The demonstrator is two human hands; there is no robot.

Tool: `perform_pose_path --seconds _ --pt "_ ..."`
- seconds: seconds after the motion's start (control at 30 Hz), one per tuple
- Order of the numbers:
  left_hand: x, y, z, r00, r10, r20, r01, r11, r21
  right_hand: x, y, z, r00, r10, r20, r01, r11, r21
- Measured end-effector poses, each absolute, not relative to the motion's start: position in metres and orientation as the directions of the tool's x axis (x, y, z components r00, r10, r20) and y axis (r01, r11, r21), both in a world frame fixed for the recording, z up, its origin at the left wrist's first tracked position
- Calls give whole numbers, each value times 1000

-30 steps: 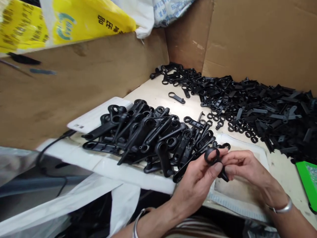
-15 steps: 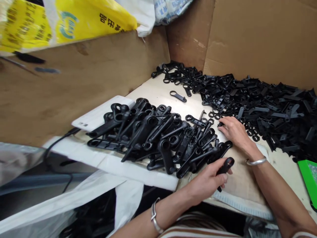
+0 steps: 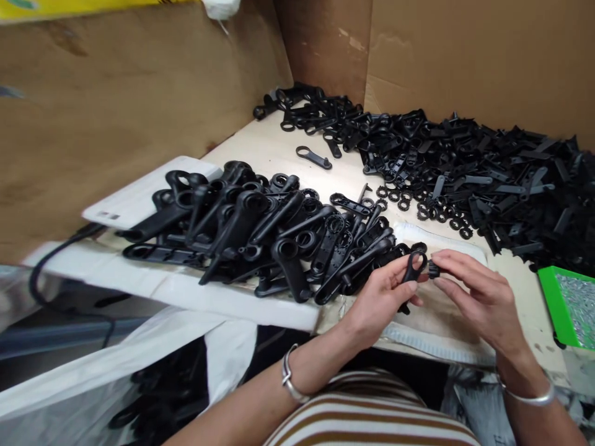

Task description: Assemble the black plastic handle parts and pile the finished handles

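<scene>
My left hand (image 3: 379, 300) is closed around a black plastic handle (image 3: 413, 267) whose ringed end points up. Close by on the right, my right hand (image 3: 483, 294) pinches a small black toothed ring (image 3: 433, 269) between thumb and fingertips. The ring is beside the handle's round opening; whether they touch I cannot tell. Left of my hands lies a heap of black crank-like handles (image 3: 288, 254). Several loose black toothed rings (image 3: 423, 211) rest on the table beyond my right hand.
A big pile of flat black parts (image 3: 520, 173) covers the back right, against cardboard walls (image 3: 478, 62). A white flat box (image 3: 144, 192) with a black cable (image 3: 35, 282) is at left. On the right stands a green tray (image 3: 553, 303) of small metal pieces.
My right hand has come back from the loose rings toward my left hand, bringing a toothed ring to the handle. My left hand has raised the handle slightly. The view has shifted.
</scene>
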State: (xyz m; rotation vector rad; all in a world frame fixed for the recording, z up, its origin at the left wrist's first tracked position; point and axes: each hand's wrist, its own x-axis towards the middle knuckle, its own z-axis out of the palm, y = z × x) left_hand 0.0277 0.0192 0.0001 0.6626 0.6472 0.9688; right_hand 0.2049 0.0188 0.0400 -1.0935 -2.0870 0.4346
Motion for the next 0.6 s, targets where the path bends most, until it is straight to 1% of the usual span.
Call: perform_pose_path --seconds 0.1,0.2,0.3,0.47,0.53,0.6 --pt "29 18 4 450 880 -153 -507 393 767 194 16 29 -406 733 546 585 668 -461" --pt "27 17 9 468 873 -136 -496 387 778 192 20 20 -422 674 606 601 709 -370" --pt "24 16 13 491 863 -120 -477 381 792 194 22 16 -423 653 628 602 721 -344" --pt "21 13 13 514 853 -87 -458 359 814 195 18 19 -472 652 593 609 728 -315" --pt "22 11 12 504 861 -64 -422 311 851 193 15 20 -467 641 609 619 729 -292" --pt "21 10 13 490 871 -37 -349 235 907 192 13 20 -455 633 626 639 722 -266"
